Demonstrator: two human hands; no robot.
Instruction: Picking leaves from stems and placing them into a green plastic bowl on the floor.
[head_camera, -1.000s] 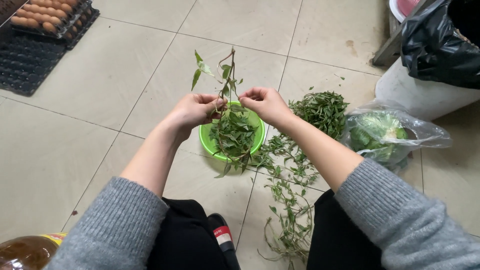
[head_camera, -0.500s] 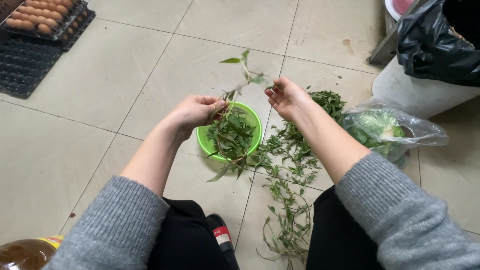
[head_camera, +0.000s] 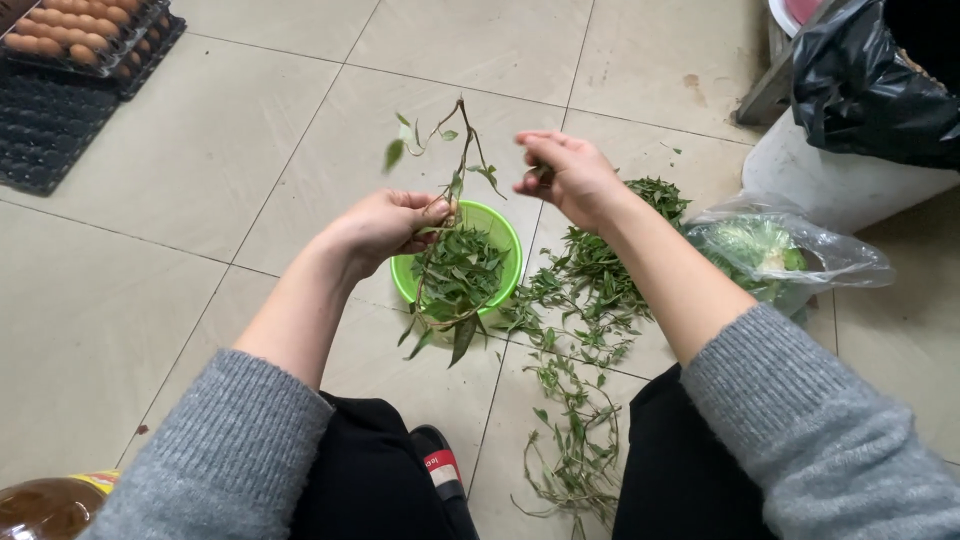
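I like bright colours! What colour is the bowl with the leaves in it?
Bright green. The bowl shows best in the head view.

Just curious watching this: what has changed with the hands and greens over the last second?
The right hand let go of the stem and drew off rightward. The left hand keeps the stem over the green bowl. Leaf pile and bagged cabbage stayed put.

Tiled floor (head_camera: 200, 170), green bowl (head_camera: 500, 225), greens (head_camera: 590, 290)
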